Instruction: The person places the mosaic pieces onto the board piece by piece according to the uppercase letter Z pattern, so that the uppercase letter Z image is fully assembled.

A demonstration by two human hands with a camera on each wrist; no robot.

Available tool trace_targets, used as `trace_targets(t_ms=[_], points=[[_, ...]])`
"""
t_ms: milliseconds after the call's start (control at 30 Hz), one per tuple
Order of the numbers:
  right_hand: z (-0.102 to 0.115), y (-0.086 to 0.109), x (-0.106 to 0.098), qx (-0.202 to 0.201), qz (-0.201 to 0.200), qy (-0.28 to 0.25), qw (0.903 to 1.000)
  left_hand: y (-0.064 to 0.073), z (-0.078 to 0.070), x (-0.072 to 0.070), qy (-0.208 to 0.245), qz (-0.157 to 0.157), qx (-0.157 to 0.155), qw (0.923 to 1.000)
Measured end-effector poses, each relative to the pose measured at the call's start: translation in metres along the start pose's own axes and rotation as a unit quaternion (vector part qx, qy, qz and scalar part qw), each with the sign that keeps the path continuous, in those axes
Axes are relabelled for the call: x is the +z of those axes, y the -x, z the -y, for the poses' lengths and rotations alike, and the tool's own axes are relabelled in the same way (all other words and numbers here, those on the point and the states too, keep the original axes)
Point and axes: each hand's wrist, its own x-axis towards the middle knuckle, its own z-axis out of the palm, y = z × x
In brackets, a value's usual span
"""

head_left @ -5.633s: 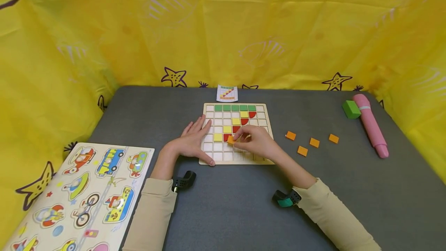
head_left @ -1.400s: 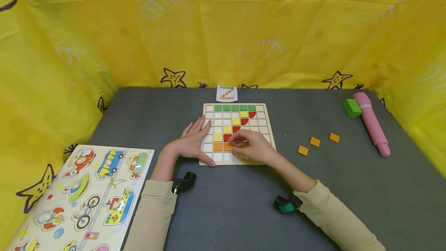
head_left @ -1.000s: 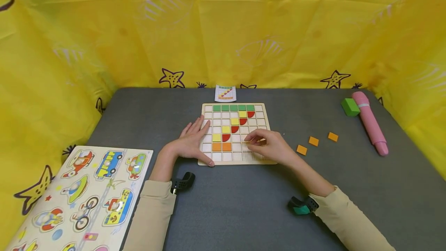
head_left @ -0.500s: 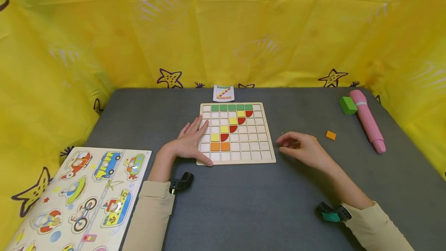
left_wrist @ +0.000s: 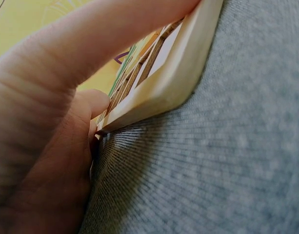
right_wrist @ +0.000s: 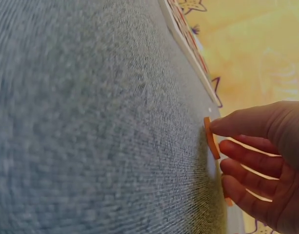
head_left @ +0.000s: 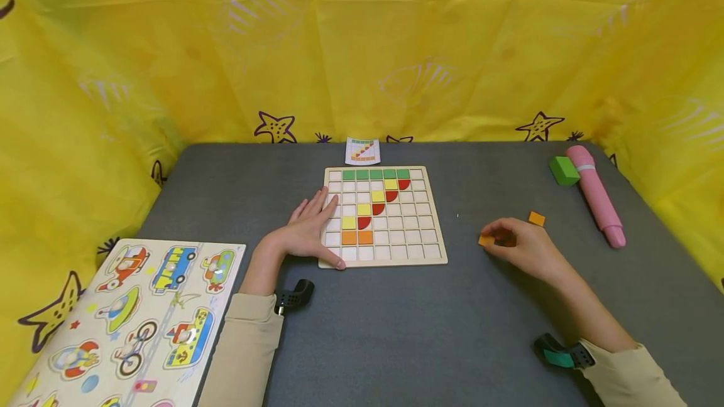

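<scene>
A wooden grid board [head_left: 425,265] lies on the table, its cells partly filled with green, yellow, red and orange tiles. My left hand [head_left: 303,231] rests on its left side with fingers spread; in the left wrist view the thumb [left_wrist: 110,34] lies over the board's corner. To the right of the board, my right hand [head_left: 523,247] pinches an orange square tile [head_left: 485,240] between thumb and fingers, low at the table; in the right wrist view this tile [right_wrist: 211,138] is tilted. Another orange tile [head_left: 537,218] lies just behind the hand. One more [right_wrist: 229,201] is mostly hidden by the fingers.
A small pattern card [head_left: 362,151] lies behind the board. At the right are a green block [head_left: 564,171] and a pink cylindrical object [head_left: 596,196]. A vehicle peg puzzle [head_left: 153,306] covers the front left. Yellow cloth [head_left: 362,49] encloses the table.
Two orange tiles now sit side by side in the board's lower row. My right hand has moved right from the board and taken hold of another orange tile; my left hand stays put.
</scene>
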Motion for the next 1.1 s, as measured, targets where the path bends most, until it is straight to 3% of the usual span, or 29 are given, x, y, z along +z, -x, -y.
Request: trace_targets(t_ms=[200, 400, 700, 1100], points=[[-0.002, -0.001, 0.002, 0.001, -0.004, 0.017, 0.9999, -0.001, 0.001, 0.001, -0.007, 0.005, -0.004, 1.0], [0.007, -0.008, 0.007, -0.015, -0.01, -0.001, 0.9998, -0.001, 0.001, 0.0, -0.005, 0.001, -0.001, 1.0], [0.04, -0.036, 0.03, 0.0, 0.052, -0.072, 0.996, -0.001, 0.001, 0.001, -0.005, 0.001, -0.001, 1.0], [0.084, -0.068, 0.066, -0.046, 0.108, -0.108, 0.9872, -0.003, 0.003, 0.002, -0.003, 0.006, -0.009, 0.9999]])
